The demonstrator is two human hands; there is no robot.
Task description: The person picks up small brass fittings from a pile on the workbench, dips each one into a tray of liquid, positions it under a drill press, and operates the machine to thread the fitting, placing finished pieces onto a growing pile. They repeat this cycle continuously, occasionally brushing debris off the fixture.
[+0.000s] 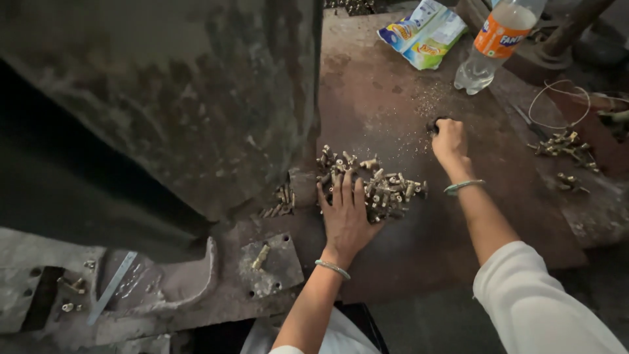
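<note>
The left hand (345, 216) lies flat, fingers spread and grip released, on the near edge of a pile of small brass parts (373, 180) heaped on the rusty worktop (380, 111). The pile sits just right of a dark, worn machine body (196, 98), with a few more brass pieces (282, 200) tucked under that body's lower edge.

The right hand (450, 141) rests further back on the worktop, apart from the pile, its grip clenched around a small dark object (436, 123) that shows only at the fingertips; what it is cannot be told. Both wrists wear thin bangles.

At the far edge a plastic bottle (495, 42) with an orange label leans beside a crumpled snack wrapper (424, 33). To the right lie a wire loop (560, 105) and another small cluster of brass parts (565, 147). Near the left corner, one loose brass piece (261, 257) lies on a bolted metal plate (275, 272).
</note>
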